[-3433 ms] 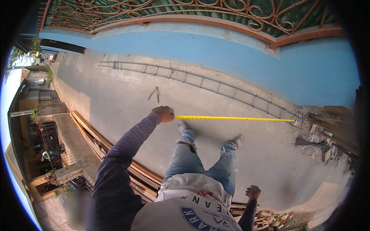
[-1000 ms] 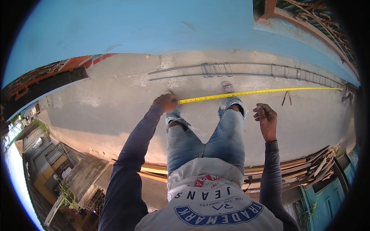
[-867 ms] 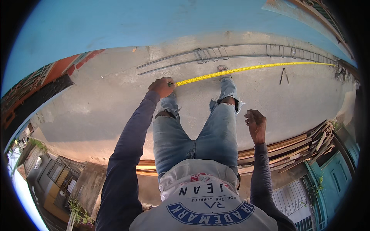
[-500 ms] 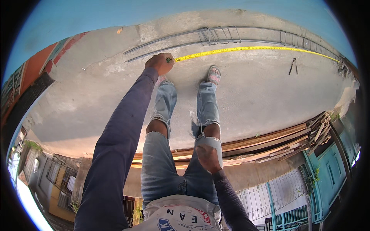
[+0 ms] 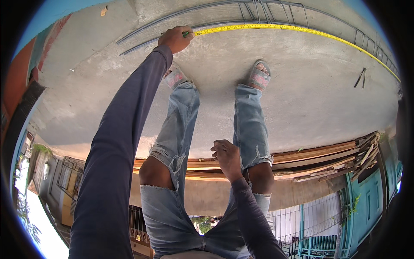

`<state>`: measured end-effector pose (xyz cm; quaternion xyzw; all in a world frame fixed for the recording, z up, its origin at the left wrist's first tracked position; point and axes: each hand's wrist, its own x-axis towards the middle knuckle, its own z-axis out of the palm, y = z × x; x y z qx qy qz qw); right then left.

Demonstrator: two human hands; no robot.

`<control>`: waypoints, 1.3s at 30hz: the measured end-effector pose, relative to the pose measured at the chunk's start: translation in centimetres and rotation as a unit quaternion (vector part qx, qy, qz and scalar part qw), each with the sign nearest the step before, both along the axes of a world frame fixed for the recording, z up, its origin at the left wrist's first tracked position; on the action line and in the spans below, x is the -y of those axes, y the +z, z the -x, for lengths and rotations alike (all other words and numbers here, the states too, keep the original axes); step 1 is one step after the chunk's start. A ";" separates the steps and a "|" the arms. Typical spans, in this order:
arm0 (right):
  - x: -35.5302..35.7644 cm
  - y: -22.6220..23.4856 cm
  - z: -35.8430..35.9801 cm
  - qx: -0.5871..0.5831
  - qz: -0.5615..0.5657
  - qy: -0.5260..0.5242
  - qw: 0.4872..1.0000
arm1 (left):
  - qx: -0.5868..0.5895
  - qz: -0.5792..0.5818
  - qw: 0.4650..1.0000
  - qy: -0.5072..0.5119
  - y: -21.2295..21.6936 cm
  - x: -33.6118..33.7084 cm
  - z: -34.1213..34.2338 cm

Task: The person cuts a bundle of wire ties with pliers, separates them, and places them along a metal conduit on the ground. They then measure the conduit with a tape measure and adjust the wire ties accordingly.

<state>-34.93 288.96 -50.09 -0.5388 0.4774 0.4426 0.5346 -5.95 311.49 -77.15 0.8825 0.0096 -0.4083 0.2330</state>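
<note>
My left hand [image 5: 174,39] is closed at the near-left end of a yellow tape measure [image 5: 258,26]. A small dark green piece [image 5: 186,34] shows between the fingers; its kind I cannot make out. The tape's blade runs from there to the far right, along grey steel bars [image 5: 148,44] on the concrete. Near the left end of those bars, the hand hovers or touches; I cannot tell which. My right hand [image 5: 227,159] is in front of my right knee, fingers loosely bent and apart, holding nothing visible.
Bent wire ties [image 5: 261,12] join the steel bars farther right. A pair of long-handled pincers [image 5: 360,78] lies on the concrete floor [image 5: 302,99]. Stacked wooden planks [image 5: 310,162] lie along a low wall behind my legs. My sandalled feet stand close to the tape.
My right hand has come off my right knee, toward the space between my legs. My knees have bent and spread. My left hand still grips the tape's end.
</note>
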 end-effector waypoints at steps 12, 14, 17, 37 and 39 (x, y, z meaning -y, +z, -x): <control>4.4 -14.0 -10.6 0.196 0.172 0.151 0.953 | 0.056 0.053 0.997 0.004 -5.1 -0.3 1.6; 5.9 -17.9 -17.7 0.264 0.228 0.200 0.916 | 0.043 0.058 0.997 0.014 -5.0 -0.3 1.5; 8.2 -23.6 -26.6 0.426 0.347 0.238 0.801 | 0.029 0.077 0.996 0.021 -4.4 0.4 0.9; 9.1 -31.1 -36.6 0.306 0.331 0.372 0.811 | 0.071 0.161 0.984 0.040 -4.9 -0.9 1.4; 9.7 -30.8 -36.9 0.314 0.251 0.376 0.835 | 0.067 0.144 0.987 0.040 -4.7 -0.7 1.4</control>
